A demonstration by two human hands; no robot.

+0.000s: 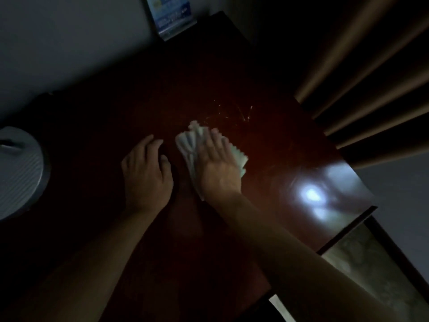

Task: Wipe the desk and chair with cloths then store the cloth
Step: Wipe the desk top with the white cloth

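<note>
A dark reddish-brown desk (267, 145) fills the middle of the dim view. A pale crumpled cloth (186, 141) lies on it near the centre. My right hand (218, 166) presses flat on top of the cloth, fingers spread and pointing away from me. My left hand (146, 173) rests palm-down on the bare desk just left of the cloth, fingers slightly apart, holding nothing. Small shiny specks (243, 115) mark the desk surface just beyond the cloth. No chair is visible.
A round grey ribbed object (18, 173) sits at the desk's left edge. A blue printed card (171, 15) leans against the wall at the back. Brown curtains (362, 84) hang at the right. The desk's right edge (348, 228) catches a bright light reflection.
</note>
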